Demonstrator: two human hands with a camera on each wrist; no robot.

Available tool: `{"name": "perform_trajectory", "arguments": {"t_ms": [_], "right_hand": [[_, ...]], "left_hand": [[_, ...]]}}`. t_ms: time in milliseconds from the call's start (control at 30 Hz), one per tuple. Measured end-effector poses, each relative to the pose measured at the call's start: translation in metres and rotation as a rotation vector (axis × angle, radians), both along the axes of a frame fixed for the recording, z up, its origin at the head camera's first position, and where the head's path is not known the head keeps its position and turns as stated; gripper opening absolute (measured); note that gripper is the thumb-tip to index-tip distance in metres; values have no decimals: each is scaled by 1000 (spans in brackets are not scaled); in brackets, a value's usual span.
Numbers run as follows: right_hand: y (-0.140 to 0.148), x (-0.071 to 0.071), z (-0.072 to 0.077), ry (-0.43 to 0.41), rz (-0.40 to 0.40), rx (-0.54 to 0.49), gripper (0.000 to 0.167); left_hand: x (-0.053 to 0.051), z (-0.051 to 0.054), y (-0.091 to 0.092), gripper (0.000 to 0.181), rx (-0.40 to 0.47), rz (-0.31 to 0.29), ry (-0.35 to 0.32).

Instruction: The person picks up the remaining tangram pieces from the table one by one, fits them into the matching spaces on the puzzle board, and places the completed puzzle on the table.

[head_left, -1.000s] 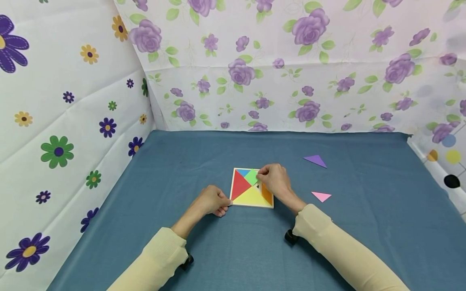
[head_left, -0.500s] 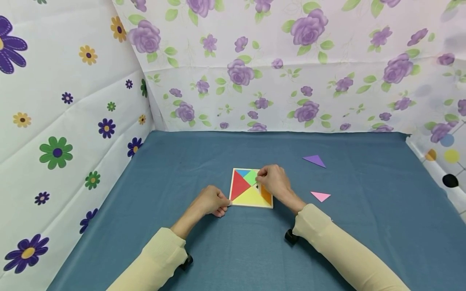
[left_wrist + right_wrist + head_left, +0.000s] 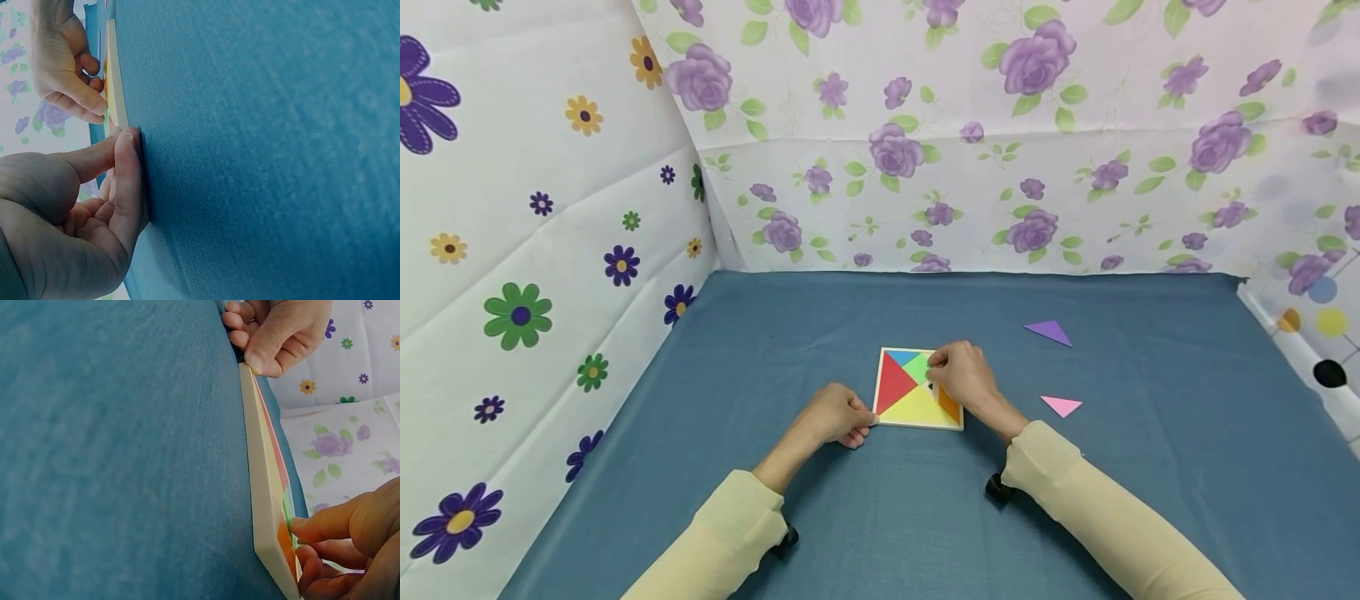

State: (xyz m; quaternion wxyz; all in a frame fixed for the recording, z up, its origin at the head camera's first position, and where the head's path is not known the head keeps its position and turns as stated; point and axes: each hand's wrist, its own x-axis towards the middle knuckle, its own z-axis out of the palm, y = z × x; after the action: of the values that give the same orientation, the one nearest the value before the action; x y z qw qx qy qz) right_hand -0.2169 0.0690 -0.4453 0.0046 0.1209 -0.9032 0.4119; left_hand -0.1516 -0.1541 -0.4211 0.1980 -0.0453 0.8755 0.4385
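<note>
A square wooden tangram tray [image 3: 917,427] lies in the middle of the cloth. In it are a red triangle [image 3: 893,383], a yellow triangle [image 3: 921,406], an orange piece [image 3: 951,407] and a blue piece [image 3: 900,356]. My left hand [image 3: 837,414] pinches the tray's near left corner between thumb and forefinger, as the left wrist view shows by the tray's edge [image 3: 115,69]. Over the upper right part, my right hand [image 3: 964,373] pinches the right end of a green tangram piece [image 3: 916,367]. That hand hides the tray's top right corner.
A purple triangle [image 3: 1051,332] lies on the blue cloth [image 3: 805,325] at the back right. Nearer, a pink triangle [image 3: 1062,405] lies right of the right hand. Flowered sheets [image 3: 895,208] hang behind and to the left of the table.
The green piece has shifted slightly and sits lower, within the tray's top edge, with the right hand still at it. The left hand has stayed at its corner.
</note>
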Motion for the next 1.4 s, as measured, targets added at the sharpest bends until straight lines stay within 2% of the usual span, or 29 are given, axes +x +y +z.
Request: {"name": "perform_trajectory", "arguments": {"t_ms": [100, 167, 467, 733, 833, 1000, 1100, 1200, 1400], "right_hand": [[0, -1, 0, 3, 21, -6, 26], [0, -1, 0, 5, 25, -5, 29], [0, -1, 3, -10, 6, 25, 12], [0, -1, 3, -16, 9, 39, 12], [0, -1, 3, -15, 13, 35, 19], [3, -2, 2, -2, 8, 35, 41], [6, -3, 3, 27, -12, 53, 29], [10, -3, 6, 41, -37, 73, 8], [22, -2, 11, 32, -52, 117, 18]], "left_hand": [[0, 0, 0, 16, -6, 0, -1], [0, 0, 1, 16, -7, 3, -1], [-1, -1, 0, 16, -13, 11, -5], [-1, 0, 1, 16, -19, 14, -13], [-1, 1, 2, 17, -24, 16, -15], [-1, 3, 4, 16, -32, 17, -12], [-1, 4, 5, 15, -45, 15, -11], [-2, 5, 5, 16, -60, 8, -10], [-4, 8, 7, 16, -78, 5, -31]]}}
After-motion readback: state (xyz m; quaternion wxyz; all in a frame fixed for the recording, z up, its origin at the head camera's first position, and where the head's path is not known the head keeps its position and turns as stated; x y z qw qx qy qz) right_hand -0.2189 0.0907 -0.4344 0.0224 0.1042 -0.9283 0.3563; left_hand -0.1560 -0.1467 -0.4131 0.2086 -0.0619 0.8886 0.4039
